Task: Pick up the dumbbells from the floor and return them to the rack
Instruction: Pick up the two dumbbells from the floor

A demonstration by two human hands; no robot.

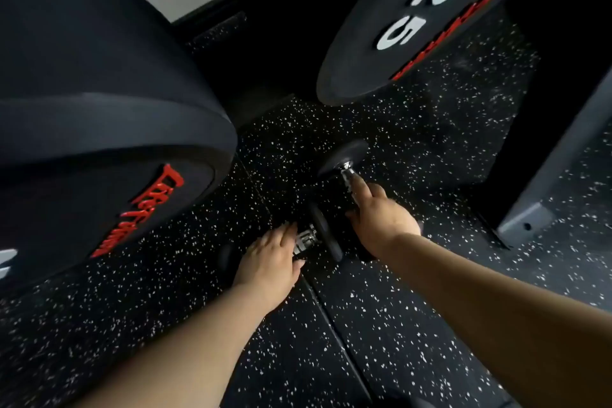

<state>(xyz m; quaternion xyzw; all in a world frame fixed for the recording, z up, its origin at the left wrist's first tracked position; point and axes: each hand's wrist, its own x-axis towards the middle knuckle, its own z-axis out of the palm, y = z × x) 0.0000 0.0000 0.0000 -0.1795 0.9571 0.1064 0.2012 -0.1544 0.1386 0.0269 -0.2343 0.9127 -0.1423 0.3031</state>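
Observation:
Two black dumbbells with chrome handles lie on the speckled black floor (414,308). The nearer dumbbell (326,237) lies beside my left hand (268,258), whose fingers and thumb wrap around the near part of its chrome handle. The farther dumbbell (344,156) lies under my right hand (381,214), which curls over its handle with the forefinger stretched along the chrome bar. Both dumbbells rest on the floor, almost end to end. My palms hide most of both handles.
A big black round weight marked 25 (414,26) hangs overhead at the top right. Another with red lettering (99,149) fills the left. A grey rack upright with its bolted foot (526,225) stands at the right. A floor seam runs between my arms.

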